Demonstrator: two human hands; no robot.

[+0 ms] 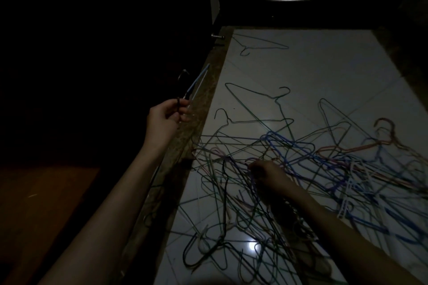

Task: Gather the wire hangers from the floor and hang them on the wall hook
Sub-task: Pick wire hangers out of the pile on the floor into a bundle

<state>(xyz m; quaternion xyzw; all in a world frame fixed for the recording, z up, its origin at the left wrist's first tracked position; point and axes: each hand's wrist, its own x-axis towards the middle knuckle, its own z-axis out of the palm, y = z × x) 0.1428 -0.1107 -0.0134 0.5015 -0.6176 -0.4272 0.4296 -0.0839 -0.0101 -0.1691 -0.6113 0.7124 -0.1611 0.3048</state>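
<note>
The hangers (289,169) lie in a tangled heap across the pale tiled floor (324,65), wires of blue, green, black, white and orange crossing one another; two or three lie loose beyond the heap, one green hanger (261,47) well apart near the far edge. My right hand (266,174) is down in the middle of the heap, fingers curled round wire there, though in this dim light I cannot tell whether it has one hanger or several. My left hand (165,114) is raised off to the side over the dark stone border (203,104), pinching a blue hanger (194,83) by its neck, with at least one more wire beside it in the same pinch.

I judge this to be the gathering step, early on: most of the wires are on the floor. The next move calls for working one hanger free of the knot without dragging its neighbours up, then passing it to the bunch on my left.

I see no basket or bin; nothing here holds anything. The wall hook I cannot make out in the darkness.
</note>
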